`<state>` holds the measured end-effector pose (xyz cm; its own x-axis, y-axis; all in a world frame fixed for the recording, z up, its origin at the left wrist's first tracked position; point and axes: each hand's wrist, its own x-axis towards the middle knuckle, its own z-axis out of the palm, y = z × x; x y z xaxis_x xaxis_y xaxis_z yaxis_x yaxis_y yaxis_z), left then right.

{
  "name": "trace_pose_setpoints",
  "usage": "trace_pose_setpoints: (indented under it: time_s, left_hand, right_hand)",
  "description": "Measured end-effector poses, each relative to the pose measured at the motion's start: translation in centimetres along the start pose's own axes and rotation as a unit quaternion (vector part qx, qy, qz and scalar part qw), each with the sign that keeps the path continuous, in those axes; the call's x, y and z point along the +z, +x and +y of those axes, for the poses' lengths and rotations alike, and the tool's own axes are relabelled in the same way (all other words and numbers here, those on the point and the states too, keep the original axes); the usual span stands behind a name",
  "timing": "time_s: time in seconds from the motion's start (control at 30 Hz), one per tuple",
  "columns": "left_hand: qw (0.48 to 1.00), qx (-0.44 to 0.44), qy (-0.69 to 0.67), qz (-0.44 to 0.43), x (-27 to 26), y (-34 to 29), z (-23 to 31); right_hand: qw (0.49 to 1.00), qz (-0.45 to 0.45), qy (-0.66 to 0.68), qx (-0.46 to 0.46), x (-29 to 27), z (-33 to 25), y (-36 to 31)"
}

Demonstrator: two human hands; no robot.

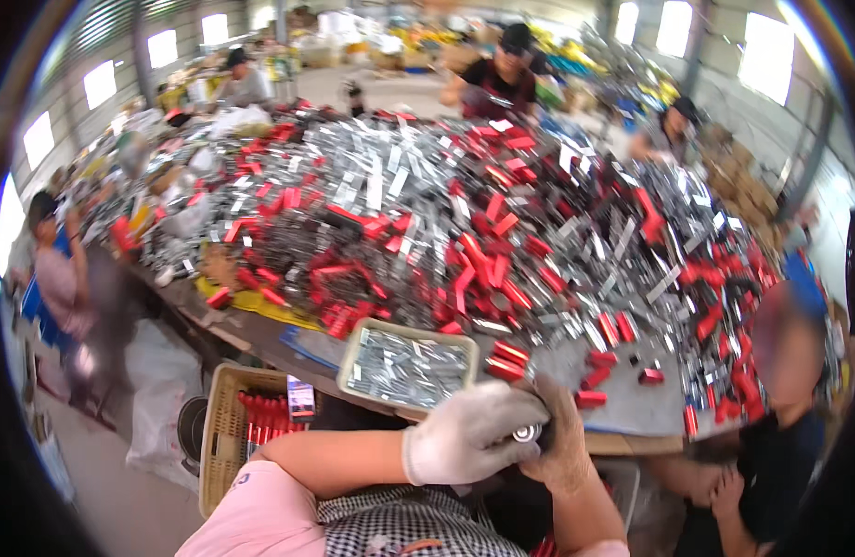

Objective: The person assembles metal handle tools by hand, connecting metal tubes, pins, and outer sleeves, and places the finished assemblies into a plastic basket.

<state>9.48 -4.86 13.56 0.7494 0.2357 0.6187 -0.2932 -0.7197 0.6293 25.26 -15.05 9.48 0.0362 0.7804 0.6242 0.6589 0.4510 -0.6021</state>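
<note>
My left hand [469, 434], in a white knit glove, is closed near the table's front edge. My right hand [562, 436] meets it from the other side, its fingers blurred and partly hidden. Between them is a small dark cylinder with a round silver end [527, 433] facing me; its exact kind does not show. Just beyond my hands, several shiny red tube-like pieces [507, 360] lie on the grey tabletop. To the left of these stands a cream tray [346, 371] holding many small silver metal pieces.
A large heap of red, silver and dark metal parts [372, 223] covers the table. A tan plastic basket [211, 446] with red tubes and a small box is at my lower left. One person [771, 455] sits close on the right; others work around the table.
</note>
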Motion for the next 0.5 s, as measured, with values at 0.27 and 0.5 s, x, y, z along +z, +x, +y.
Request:
trace_pose_setpoints:
  time_s: [0.27, 0.5]
  left_hand:
    - [0.987, -0.147, -0.007, -0.064, 9.9, -1.9, -8.5]
    - [0.985, -0.172, -0.024, -0.01, 5.0, -1.0, -3.2]
  right_hand:
    - [0.981, 0.003, -0.057, 0.188, 1.3, 8.9, -8.2]
    - [0.985, -0.04, -0.024, 0.169, -1.1, 4.3, -6.3]
